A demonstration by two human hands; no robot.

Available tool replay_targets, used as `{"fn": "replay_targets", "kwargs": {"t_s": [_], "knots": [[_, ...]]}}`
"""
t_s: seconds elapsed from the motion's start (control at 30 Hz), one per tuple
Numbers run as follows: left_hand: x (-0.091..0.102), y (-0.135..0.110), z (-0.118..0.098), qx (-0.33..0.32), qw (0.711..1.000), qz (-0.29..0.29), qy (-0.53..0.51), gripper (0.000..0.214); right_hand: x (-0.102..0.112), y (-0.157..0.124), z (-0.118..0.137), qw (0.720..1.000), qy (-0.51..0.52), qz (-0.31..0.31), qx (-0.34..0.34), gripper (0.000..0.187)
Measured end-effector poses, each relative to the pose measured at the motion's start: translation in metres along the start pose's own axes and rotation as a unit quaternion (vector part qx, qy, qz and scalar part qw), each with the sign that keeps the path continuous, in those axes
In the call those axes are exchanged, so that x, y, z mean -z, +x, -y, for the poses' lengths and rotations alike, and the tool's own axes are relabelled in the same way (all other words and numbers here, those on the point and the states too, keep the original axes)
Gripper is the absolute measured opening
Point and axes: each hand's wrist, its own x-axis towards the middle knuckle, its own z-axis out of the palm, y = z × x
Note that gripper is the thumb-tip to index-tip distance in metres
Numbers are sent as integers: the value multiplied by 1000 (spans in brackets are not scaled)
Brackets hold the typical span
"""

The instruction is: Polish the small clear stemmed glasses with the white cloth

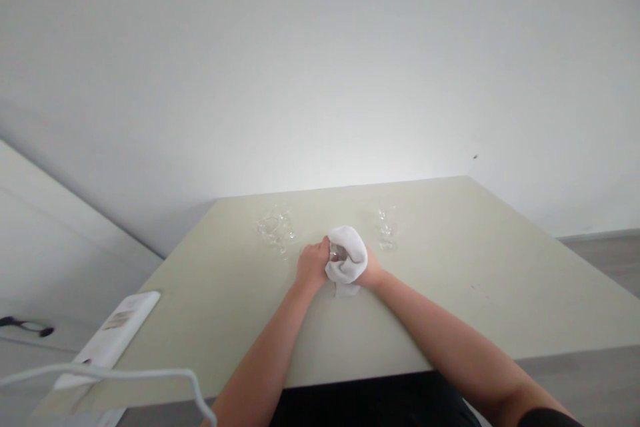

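Observation:
My left hand (314,263) is closed around a clear drinking glass (336,253) held just above the table's middle. My right hand (371,270) grips a white cloth (354,250), bunched in a ring against the glass; the cloth hides most of the right fingers. One end of the cloth hangs down below the hands. Beyond the left hand, several clear glasses (276,227) stand close together. Another clear glass (387,228) is on the table past the right hand; its outline is faint.
The pale table (430,320) backs onto a white wall (320,80). A flat white box (117,330) lies along the left edge. A white cable (125,372) crosses the lower left corner. Left of the table is a white cabinet with a dark handle (27,327).

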Motion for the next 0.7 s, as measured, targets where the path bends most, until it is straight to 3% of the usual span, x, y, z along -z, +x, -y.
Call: {"fn": "replay_targets", "kwargs": {"t_s": [0.13, 0.3, 0.4, 0.53, 0.6, 0.63, 0.7], "knots": [[1, 1, -4, -71, 990, -114, 30, 45, -6, 6, 2, 995, 61, -44, -60, 20], [1, 0, -4, -44, 987, -146, 46, 47, -11, 9, 2, 987, 138, -23, -78, 30], [-1, 0, -1, -14, 986, -164, 28, 45, -16, 5, 0, 971, 192, -36, -141, 32], [3, 0, 2, -42, 982, -186, 12, 42, -21, 3, 3, 901, 324, 38, -286, 54], [6, 0, 3, -62, 980, -190, 13, 37, -20, 4, 6, 882, 353, 77, -302, 60], [8, 0, 4, -70, 980, -188, 15, 34, -19, 5, 7, 892, 343, 73, -283, 58], [9, 1, 6, -85, 981, -172, 20, 28, -14, 7, 8, 940, 271, 32, -204, 49]]}}
